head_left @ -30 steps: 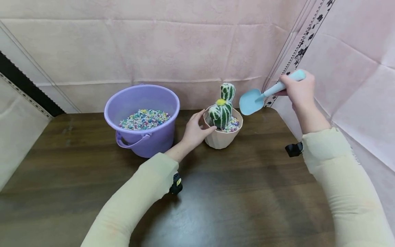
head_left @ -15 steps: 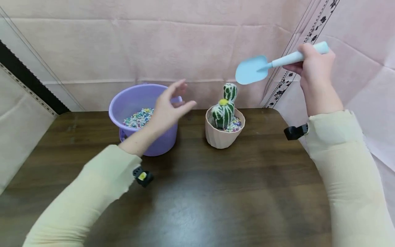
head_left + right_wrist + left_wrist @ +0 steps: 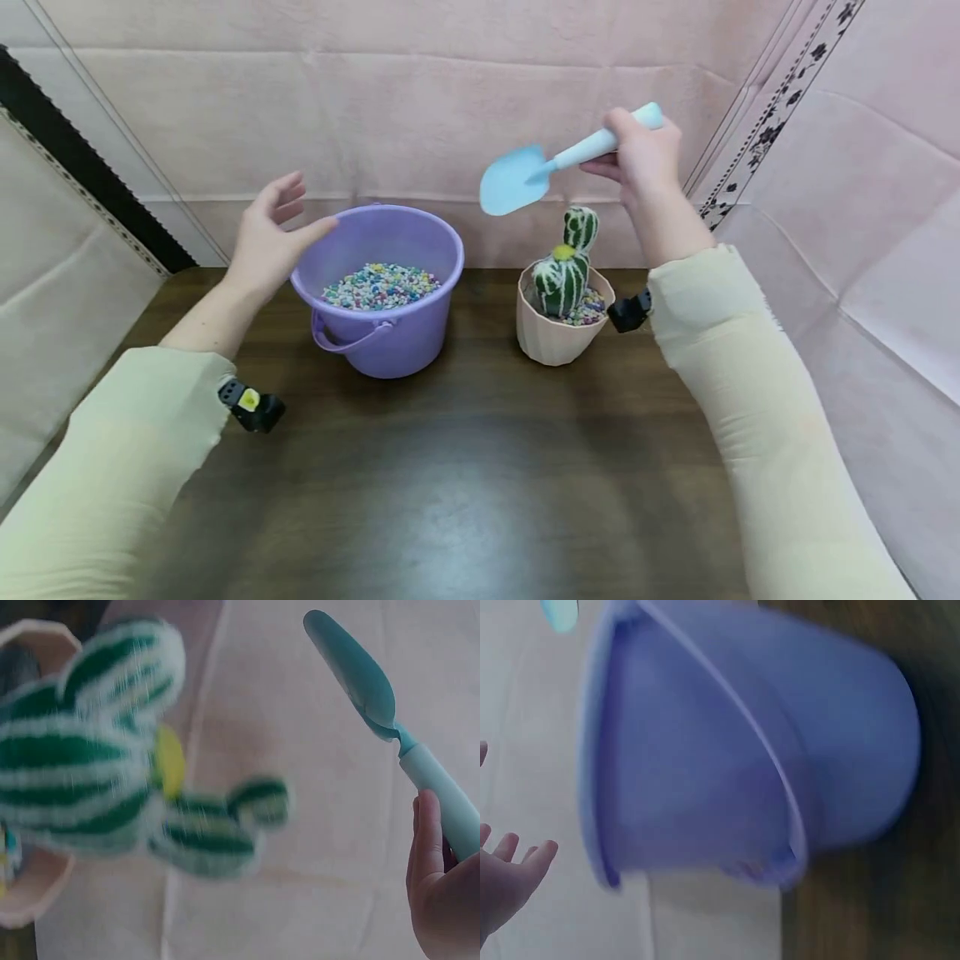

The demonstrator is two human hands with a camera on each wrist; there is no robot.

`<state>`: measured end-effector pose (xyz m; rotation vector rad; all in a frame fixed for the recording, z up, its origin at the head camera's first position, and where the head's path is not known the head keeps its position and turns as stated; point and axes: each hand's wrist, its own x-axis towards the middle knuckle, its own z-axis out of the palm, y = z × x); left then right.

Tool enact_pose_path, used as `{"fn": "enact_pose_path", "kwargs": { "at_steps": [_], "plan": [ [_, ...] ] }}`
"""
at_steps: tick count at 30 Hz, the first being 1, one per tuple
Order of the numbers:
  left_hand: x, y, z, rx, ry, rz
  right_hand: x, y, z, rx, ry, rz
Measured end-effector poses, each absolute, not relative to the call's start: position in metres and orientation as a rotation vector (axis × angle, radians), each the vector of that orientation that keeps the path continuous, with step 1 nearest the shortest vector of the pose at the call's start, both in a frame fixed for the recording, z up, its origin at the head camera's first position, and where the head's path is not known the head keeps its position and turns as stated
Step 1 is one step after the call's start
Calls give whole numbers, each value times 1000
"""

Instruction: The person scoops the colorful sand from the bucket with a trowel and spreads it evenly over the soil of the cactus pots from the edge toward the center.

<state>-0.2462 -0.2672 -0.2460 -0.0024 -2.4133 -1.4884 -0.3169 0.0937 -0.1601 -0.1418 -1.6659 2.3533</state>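
Note:
My right hand [image 3: 651, 162] grips the pale blue handle of a small shovel [image 3: 514, 180], its blade pointing left in the air above and left of the cactus. The same shovel [image 3: 356, 671] fills the upper right of the right wrist view. A green-and-white cactus [image 3: 562, 279] with a yellow flower stands in a faceted beige pot [image 3: 553, 342], colored pebbles beside it. At the left rim of a purple bucket [image 3: 401, 337] hovers my left hand [image 3: 268, 237], fingers spread and holding nothing. Small multicolored pebbles [image 3: 382, 286] lie inside the bucket. Its handle hangs down in front.
A dark wooden table [image 3: 420, 467] carries the bucket and the pot, with a gap between them. Pinkish cloth [image 3: 420, 108] hangs behind the table and along both sides. Each sleeve has a small black camera [image 3: 257, 408] at the cuff.
My left hand has let go of the pot and moved left across to the bucket's far left side. The shovel has risen from beside the pot, then swung left over it.

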Motion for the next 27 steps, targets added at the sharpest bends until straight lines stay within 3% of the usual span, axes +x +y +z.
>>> {"fn": "enact_pose_path", "kwargs": {
  "at_steps": [11,27],
  "plan": [
    [-243,-299,-289,150,-2508,-1564,-317,31,-193,-31,-1941,2216],
    [-241,-302,-317,70,-2200,-2054,-313,-49,-262,239,-2615,1180]
  ]
}}
